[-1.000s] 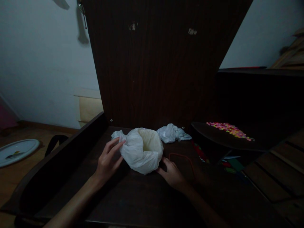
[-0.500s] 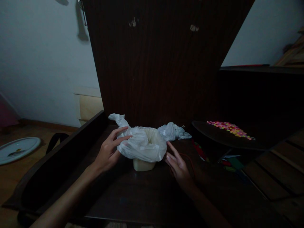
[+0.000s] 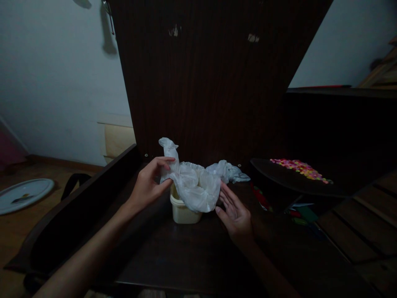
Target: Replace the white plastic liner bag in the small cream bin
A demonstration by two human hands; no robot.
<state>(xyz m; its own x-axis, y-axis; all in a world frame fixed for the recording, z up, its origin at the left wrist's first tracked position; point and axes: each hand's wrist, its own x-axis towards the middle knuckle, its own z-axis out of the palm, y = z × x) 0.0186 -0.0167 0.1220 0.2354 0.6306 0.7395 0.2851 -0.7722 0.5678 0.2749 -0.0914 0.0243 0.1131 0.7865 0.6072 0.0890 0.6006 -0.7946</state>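
Observation:
A cream plastic tub stands on a dark wooden surface. Over its mouth lies a crumpled white plastic bag, draped across the rim on the right and pulled off the front left corner. My left hand pinches the bag's left part between thumb and fingers, and a twisted end sticks up above the fingers. At the bag's right edge is my right hand, its thumb and fingers apart, with the fingertips against the plastic. The tub's inside is mostly hidden by the bag.
Another crumpled plastic bag lies behind, on the right. Small colourful pieces cover part of a dark curved shelf. A low side board edges the left. On the floor sits a white lid-like disc.
My left hand has drawn the bag's left part up and to the right, baring the tub's front left rim. My right hand has shifted slightly and its fingertips now meet the bag's edge.

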